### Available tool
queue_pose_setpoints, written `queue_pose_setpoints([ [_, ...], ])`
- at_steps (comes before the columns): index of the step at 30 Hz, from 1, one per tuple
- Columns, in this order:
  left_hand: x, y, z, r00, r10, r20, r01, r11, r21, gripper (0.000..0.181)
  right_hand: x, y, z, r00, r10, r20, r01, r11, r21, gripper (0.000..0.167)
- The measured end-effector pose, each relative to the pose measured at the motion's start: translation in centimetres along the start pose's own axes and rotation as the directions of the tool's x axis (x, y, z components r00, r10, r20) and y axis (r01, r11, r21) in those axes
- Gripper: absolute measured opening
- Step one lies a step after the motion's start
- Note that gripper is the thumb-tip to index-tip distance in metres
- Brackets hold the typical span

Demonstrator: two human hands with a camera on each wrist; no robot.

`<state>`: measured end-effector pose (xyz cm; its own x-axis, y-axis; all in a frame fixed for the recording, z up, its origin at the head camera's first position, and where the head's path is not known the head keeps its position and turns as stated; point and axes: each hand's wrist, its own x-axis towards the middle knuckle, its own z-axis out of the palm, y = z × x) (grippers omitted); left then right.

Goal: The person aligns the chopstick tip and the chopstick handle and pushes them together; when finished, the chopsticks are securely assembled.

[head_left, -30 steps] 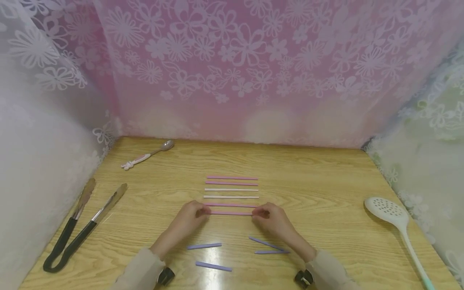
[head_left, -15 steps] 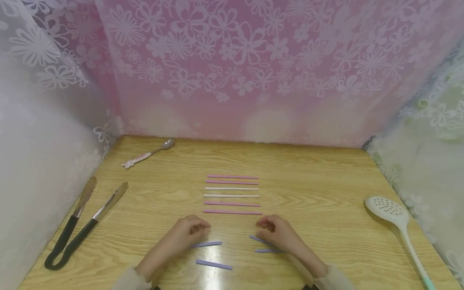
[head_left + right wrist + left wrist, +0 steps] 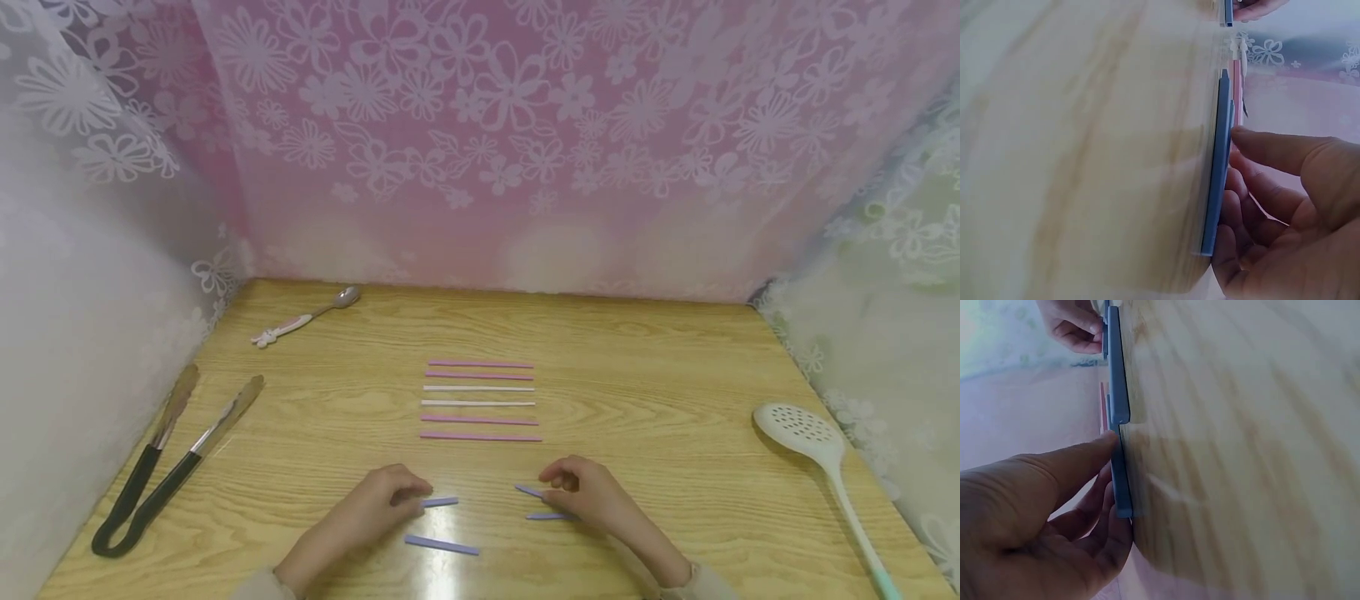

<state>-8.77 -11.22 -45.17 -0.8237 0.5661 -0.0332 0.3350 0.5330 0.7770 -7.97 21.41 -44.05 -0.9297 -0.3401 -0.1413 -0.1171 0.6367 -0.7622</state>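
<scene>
On the wooden table, my left hand is at a blue-purple stick, covering its left end. In the left wrist view, the thumb lies against that stick; whether the fingers pinch it is unclear. My right hand is over the right ends of two more blue-purple sticks, the upper one and the lower one. Its thumb touches or nearly touches the upper stick, with the index finger bent above. A fourth blue-purple stick lies nearer the front, untouched.
Pink sticks and white sticks lie in parallel rows beyond the hands. Black-handled tongs are at left, a rabbit-handled spoon at back left. A slotted skimmer lies at right, and a floral curtain hangs behind.
Both hands have let go of the nearest pink stick, which stays in its row. They have come back toward the front, to the blue-purple sticks, which look unmoved.
</scene>
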Motion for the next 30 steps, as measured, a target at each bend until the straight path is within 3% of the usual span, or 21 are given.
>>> queue_pose_setpoints([
  [13,0.02,0.02,0.09,1.0,0.004,0.023,-0.004,1.0,-0.008,0.015,-0.04,0.09,0.05,0.997,-0.061,0.043,0.063,0.998,-0.025,0.009],
  [23,0.17,0.15,0.04,1.0,0.016,0.016,-0.016,1.0,0.006,0.015,0.23,0.27,0.04,0.992,-0.114,0.054,0.117,0.991,-0.059,0.011],
  [30,0.62,0.55,0.0,0.998,0.059,0.005,-0.06,0.998,0.022,0.018,0.43,-0.23,0.34,0.984,-0.175,0.032,0.175,0.985,0.001,0.013],
])
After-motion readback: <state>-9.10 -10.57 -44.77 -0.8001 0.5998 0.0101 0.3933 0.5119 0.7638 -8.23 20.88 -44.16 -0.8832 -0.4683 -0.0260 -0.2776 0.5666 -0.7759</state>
